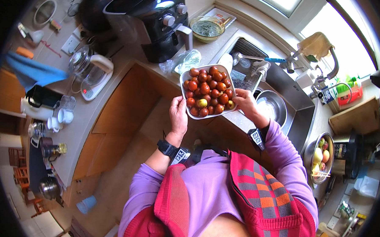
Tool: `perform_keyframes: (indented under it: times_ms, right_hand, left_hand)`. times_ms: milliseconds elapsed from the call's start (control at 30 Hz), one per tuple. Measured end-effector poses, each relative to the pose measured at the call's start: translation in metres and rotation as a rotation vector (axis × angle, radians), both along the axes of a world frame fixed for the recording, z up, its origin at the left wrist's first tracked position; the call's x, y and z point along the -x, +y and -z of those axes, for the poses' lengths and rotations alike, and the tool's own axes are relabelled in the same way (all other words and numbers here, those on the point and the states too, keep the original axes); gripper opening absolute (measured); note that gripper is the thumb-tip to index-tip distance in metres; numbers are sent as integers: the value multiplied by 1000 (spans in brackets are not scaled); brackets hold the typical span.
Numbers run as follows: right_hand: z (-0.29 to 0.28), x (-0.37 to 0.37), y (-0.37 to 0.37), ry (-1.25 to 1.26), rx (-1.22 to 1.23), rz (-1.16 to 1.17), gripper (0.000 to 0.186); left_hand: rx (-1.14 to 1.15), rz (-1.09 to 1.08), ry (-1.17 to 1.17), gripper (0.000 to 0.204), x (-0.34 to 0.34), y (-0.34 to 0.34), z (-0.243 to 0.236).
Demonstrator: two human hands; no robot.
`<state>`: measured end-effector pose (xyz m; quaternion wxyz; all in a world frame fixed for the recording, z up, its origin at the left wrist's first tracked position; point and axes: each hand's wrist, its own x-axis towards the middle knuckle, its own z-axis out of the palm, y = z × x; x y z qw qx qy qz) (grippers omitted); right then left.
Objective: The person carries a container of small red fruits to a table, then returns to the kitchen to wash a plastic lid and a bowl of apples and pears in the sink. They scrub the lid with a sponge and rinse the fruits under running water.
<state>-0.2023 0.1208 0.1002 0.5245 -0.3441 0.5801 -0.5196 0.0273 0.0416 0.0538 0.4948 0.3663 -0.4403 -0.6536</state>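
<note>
No readable lettering in view

Strong daylight enters at the upper right, where a white-framed window [296,20] shows two panes, the right one washed out to plain white. A pale sill [253,15] runs beneath it. At the upper left, a greyish wall [61,24] carries a white socket plate [70,44]. A light countertop [82,138] curves down the left side above orange-brown wooden cabinet doors [119,106]. Below the centre left spreads a dull brownish floor [124,174], dimmer than the window side. Toward the left edge stand reddish-brown wooden chairs [22,174], with pale, flat-topped furniture [46,224] at the lower left.
</note>
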Motion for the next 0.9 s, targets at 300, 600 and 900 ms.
perform_keyframes:
  times_ms: [300, 600, 900]
  right_hand:
    - [25, -69, 36, -9, -51, -286, 29]
    - [36, -172, 59, -41, -120, -555, 30]
    - [48, -327, 39, 170, 22, -826, 28]
  left_hand:
    - [-20, -302, -7, 26, -97, 60, -8]
    - [408, -250, -725, 35, -199, 115, -7]
    - [265, -642, -416, 30, -351, 162, 8]
